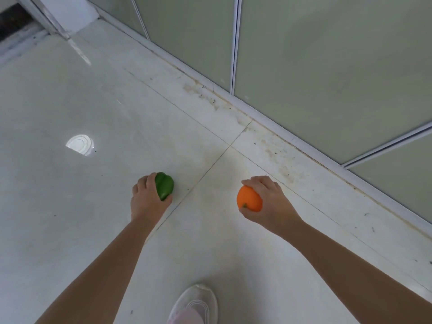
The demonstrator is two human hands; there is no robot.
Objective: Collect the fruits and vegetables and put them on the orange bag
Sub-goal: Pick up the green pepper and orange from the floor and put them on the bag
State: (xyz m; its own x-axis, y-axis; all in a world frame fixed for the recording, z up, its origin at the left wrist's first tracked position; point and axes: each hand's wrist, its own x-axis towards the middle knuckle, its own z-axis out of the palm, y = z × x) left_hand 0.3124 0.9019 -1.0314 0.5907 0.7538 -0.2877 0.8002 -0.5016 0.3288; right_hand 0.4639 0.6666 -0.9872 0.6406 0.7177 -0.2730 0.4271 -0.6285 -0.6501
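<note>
Left hand (pixel 146 199): I see it gripping the green pepper (pixel 164 188), fingers curled over the top.
Right hand (pixel 268 202): wrapped round the orange (pixel 249 199), thumb underneath.
Spacing: hands well apart, both above the pale tiled floor (pixel 70 206).
Below the hands: a white shoe (pixel 198 302).

Glossy tiled floor (pixel 70 108); frosted matt panels (pixel 327 54); smooth shiny pepper (pixel 164 188); matt orange (pixel 249 198).
</note>
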